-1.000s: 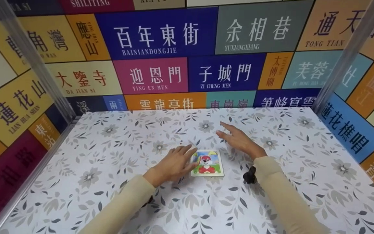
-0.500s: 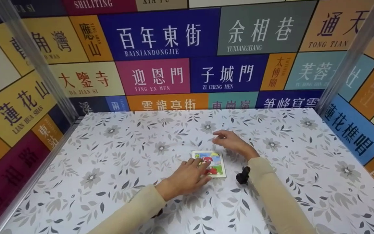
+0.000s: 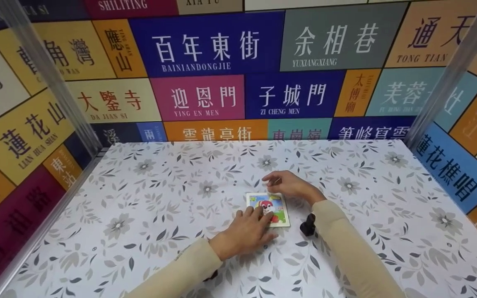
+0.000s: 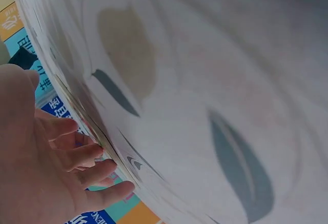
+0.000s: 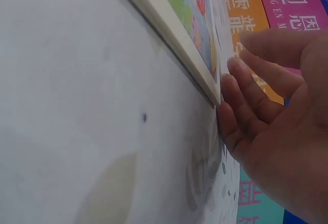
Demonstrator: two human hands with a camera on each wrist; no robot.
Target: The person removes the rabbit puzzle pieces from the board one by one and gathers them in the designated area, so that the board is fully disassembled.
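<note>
A small square board lies flat on the table, its picture showing a red-and-white cartoon animal. My left hand is over the board's lower left part, fingers spread and fingertips on the picture. In the left wrist view, the fingers of that hand reach the board's thin edge. By the far edge is my right hand, fingers loosely bent, holding nothing. The right wrist view has this hand close beside a corner of the board; whether it touches cannot be told.
A white cloth with grey leaves and flowers covers the table. Behind rises a wall of coloured panels with lettering. Clear upright posts stand at the table's back corners. A black wrist device sits under the right sleeve.
My left hand has slid right and toward me, onto the board's lower left. The right hand has come down and left to the far edge, its fingers more bent. The board has hardly moved.
</note>
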